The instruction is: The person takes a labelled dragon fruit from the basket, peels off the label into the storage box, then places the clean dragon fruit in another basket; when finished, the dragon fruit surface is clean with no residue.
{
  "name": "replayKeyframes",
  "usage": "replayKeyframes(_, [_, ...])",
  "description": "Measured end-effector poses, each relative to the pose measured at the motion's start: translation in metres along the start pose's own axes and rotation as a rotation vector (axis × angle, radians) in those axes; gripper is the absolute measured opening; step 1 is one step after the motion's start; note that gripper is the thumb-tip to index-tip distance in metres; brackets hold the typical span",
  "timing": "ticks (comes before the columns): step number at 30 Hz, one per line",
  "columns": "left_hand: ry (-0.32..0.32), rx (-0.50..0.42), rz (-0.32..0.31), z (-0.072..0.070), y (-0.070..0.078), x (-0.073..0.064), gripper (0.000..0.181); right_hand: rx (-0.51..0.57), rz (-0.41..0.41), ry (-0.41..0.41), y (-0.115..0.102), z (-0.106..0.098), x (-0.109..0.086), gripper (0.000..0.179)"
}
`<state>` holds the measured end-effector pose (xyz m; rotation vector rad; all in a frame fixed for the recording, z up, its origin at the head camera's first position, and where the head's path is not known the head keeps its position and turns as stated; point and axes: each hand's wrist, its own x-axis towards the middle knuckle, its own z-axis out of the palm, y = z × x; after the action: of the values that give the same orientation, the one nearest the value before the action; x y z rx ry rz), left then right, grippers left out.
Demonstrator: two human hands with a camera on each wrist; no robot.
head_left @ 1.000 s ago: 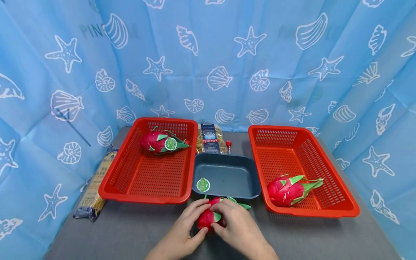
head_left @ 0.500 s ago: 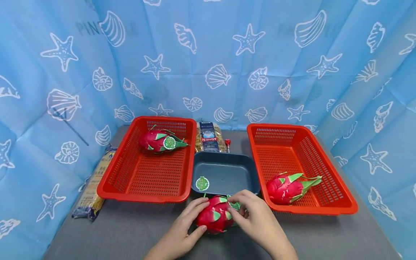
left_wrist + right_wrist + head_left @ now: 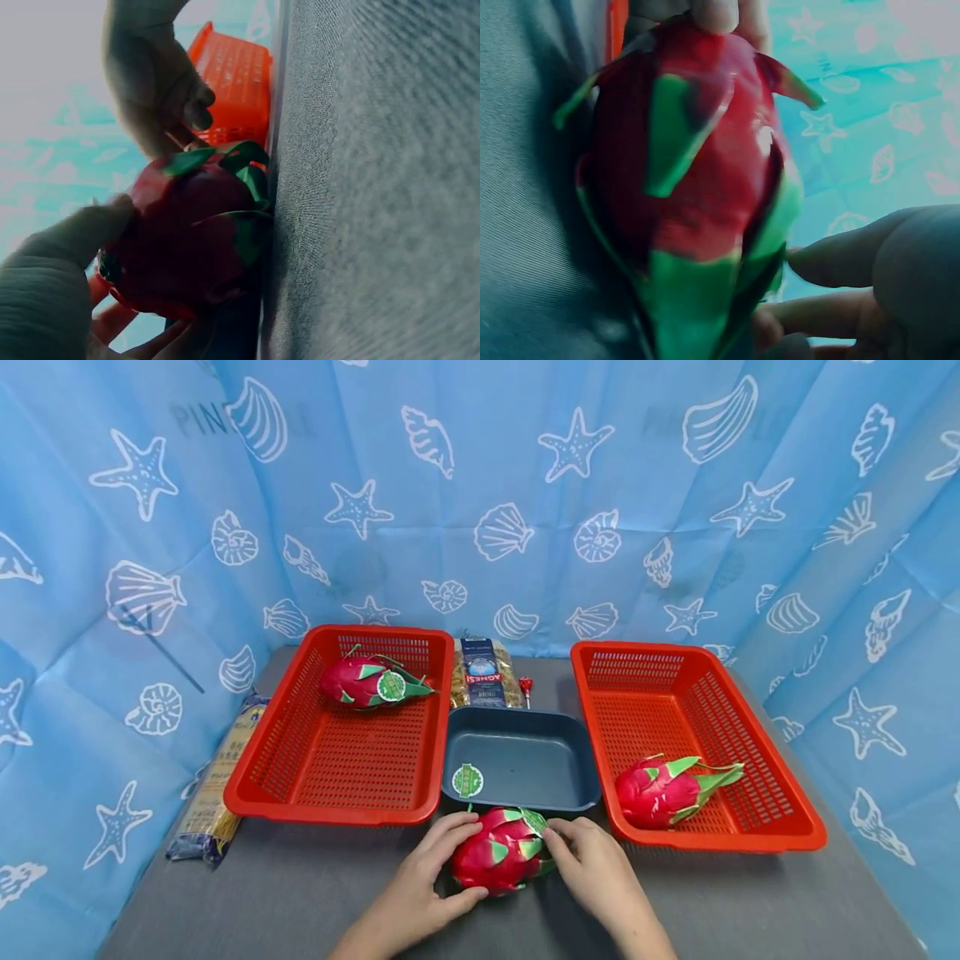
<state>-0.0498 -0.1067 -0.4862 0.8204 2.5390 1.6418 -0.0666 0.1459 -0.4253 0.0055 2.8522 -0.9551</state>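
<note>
A red dragon fruit (image 3: 495, 853) with green-tipped scales lies on the grey table in front of the dark blue tray. My left hand (image 3: 420, 885) grips its left end, thumb on the near side and fingers on the far side. At its leafy right end, my right hand (image 3: 596, 868) pinches the edge of a green-and-white sticker (image 3: 533, 821) between thumb and forefinger. In the right wrist view, the thumb (image 3: 832, 255) meets the side of the green leaves. Another round green sticker (image 3: 468, 781) clings to the tray's front left corner.
A red basket (image 3: 337, 816) at left holds a stickered dragon fruit (image 3: 367, 682); another red basket (image 3: 720, 841) at right holds a second one (image 3: 667, 792). Between them sits the tray (image 3: 525, 760), with a pasta bag (image 3: 486, 675) and lollipop (image 3: 526, 685) behind. A long pasta packet (image 3: 221, 785) lies far left.
My right hand has slid right from the fruit's middle to its leafy end, uncovering the sticker, and now pinches the sticker's edge. My left hand has kept its grip on the fruit.
</note>
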Motion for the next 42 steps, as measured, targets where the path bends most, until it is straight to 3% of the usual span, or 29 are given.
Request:
replayKeyframes(4, [0.009, -0.075, -0.028, -0.001, -0.001, 0.000, 0.061, 0.085, 0.012, 0.041, 0.004, 0.004, 0.003, 0.026])
replayKeyframes(10, [0.013, -0.180, 0.053, -0.004, -0.005, -0.002, 0.055, 0.211, -0.003, 0.046, 0.008, 0.008, 0.006, 0.022])
replayKeyframes(17, [-0.031, -0.279, -0.017, -0.006, -0.006, -0.004, 0.054, 0.394, 0.116, 0.074, 0.005, 0.009, 0.009, 0.012])
replayKeyframes(20, [-0.027, -0.292, -0.025, -0.006, -0.006, -0.005, 0.054, 0.428, 0.127, 0.103, 0.003, 0.009, 0.007, 0.010])
replayKeyframes(29, [-0.004, -0.306, -0.039, -0.007, -0.004, -0.006, 0.054, 0.439, 0.055, 0.210, -0.005, 0.007, -0.001, 0.003])
replayKeyframes(34, [0.001, -0.308, -0.013, -0.007, -0.005, -0.007, 0.054, 0.450, 0.012, 0.235, -0.007, 0.004, -0.006, 0.004])
replayKeyframes(42, [0.006, -0.359, -0.026, -0.006, -0.005, -0.007, 0.052, 0.606, -0.057, 0.256, -0.008, 0.000, -0.011, 0.006])
